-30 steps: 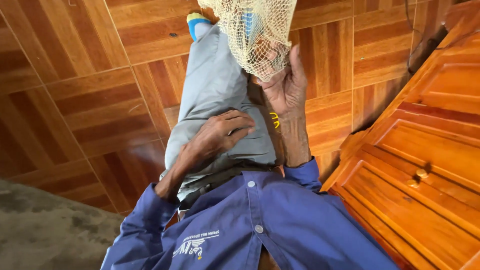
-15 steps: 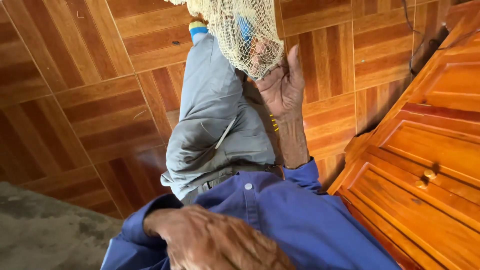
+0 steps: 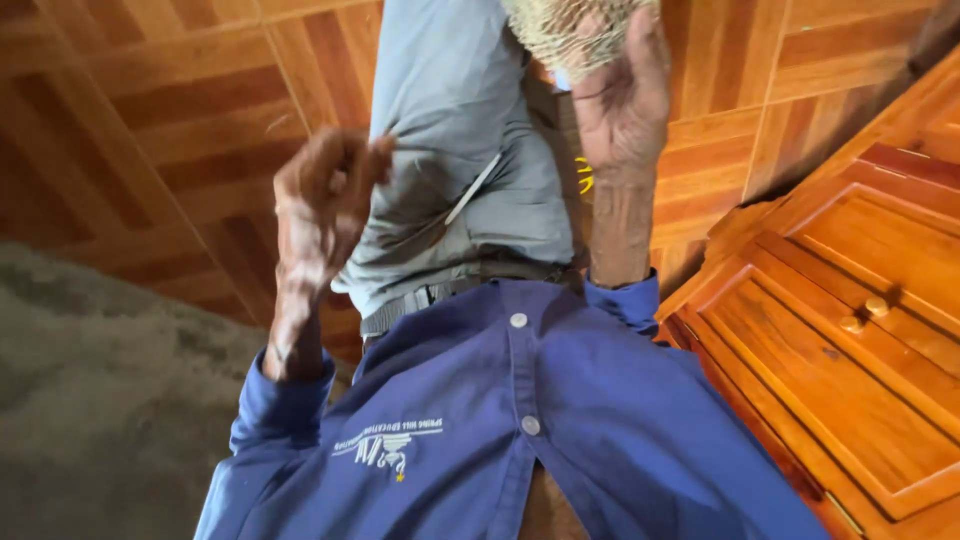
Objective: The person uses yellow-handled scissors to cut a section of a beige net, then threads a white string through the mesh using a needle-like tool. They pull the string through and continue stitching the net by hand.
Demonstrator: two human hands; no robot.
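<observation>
head view: net [image 3: 570,30] against right fingers [image 3: 640,60]

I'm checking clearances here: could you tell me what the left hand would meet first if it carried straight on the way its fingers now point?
The left hand has its fingers curled toward the grey trousers, so it would probably meet that cloth at the thigh first. Depth is unclear from this view.
</observation>
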